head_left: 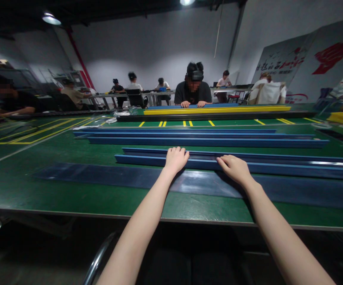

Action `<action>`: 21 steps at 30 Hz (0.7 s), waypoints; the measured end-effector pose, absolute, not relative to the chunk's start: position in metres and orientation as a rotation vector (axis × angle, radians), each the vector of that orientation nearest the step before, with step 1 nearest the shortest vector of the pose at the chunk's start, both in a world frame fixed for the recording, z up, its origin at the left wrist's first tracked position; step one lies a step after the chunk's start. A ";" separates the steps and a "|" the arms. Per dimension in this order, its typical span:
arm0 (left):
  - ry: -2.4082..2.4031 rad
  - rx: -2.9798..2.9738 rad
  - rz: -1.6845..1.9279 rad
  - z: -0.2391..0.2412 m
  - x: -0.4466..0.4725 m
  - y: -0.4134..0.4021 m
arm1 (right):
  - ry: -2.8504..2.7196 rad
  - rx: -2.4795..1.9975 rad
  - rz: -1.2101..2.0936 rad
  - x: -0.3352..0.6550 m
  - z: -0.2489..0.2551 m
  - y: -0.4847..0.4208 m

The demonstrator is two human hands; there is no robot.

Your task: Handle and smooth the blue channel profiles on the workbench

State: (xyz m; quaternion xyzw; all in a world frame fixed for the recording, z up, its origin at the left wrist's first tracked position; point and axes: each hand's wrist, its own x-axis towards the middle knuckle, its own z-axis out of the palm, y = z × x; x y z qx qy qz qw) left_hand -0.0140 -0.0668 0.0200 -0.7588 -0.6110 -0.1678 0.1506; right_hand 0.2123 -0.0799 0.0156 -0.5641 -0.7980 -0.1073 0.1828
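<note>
Across the table in front of me lies a long blue plastic channel [141, 159] with raised side walls, its hollow side up. My left hand [176, 159] is closed over its near wall, with the fingers reaching into the hollow and the thumb hidden. Farther right, my right hand [235, 168] grips the same near wall, fingertips bent over the rim. Between the hands a stretch of the channel shows. A flat, shiny dark blue strip [100, 174] lies on the table on my side of the channel, under my wrists.
Beyond lie more blue channels [201, 141], a long black strip [219, 115] and a yellow strip [216, 110]. A person [193, 89] opposite has both hands on a blue strip. A dark flat device [339, 136] lies right on the green table [8, 184].
</note>
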 end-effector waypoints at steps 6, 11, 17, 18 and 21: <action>-1.769 -2.188 -0.488 0.020 -0.014 -0.067 | -2.248 -1.590 -0.287 0.212 0.016 -0.080; -1.762 -2.186 -0.478 0.020 -0.014 -0.067 | -2.240 -1.592 -0.295 0.211 0.017 -0.081; -1.751 -2.177 -0.477 0.020 -0.014 -0.067 | -2.253 -1.600 -0.295 0.212 0.017 -0.081; -1.752 -2.178 -0.475 0.020 -0.014 -0.067 | -2.257 -1.600 -0.301 0.212 0.017 -0.080; -1.756 -2.182 -0.471 0.020 -0.014 -0.067 | -2.264 -1.603 -0.305 0.212 0.017 -0.081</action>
